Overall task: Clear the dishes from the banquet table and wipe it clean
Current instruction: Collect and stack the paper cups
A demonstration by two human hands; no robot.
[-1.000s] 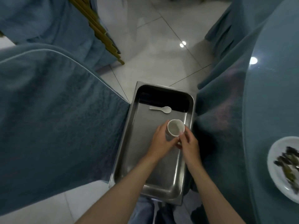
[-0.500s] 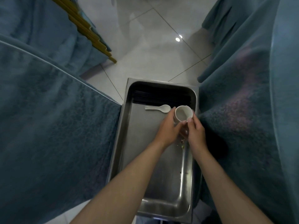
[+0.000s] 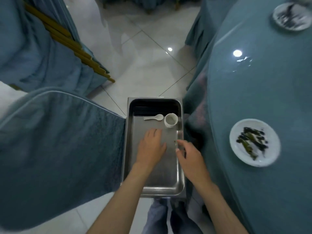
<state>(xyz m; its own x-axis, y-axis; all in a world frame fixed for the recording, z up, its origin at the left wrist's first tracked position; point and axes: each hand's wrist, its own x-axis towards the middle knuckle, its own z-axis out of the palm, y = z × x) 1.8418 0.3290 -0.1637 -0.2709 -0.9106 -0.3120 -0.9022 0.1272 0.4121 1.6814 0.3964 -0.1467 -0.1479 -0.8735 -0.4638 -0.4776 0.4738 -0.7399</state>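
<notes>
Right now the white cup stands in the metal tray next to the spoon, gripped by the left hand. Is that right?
Not quite. The head view shows the cup standing in the tray next to the spoon, but the left hand does not grip it: that hand is open and apart from the cup, holding nothing.

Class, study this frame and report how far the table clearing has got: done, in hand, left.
Done: a white cup and spoon sit in the steel tray. In hand: nothing; left hand and right hand hover empty over it. Left: the near plate and far plate, both with leftovers, sit on the table; no cloth in view.
</notes>
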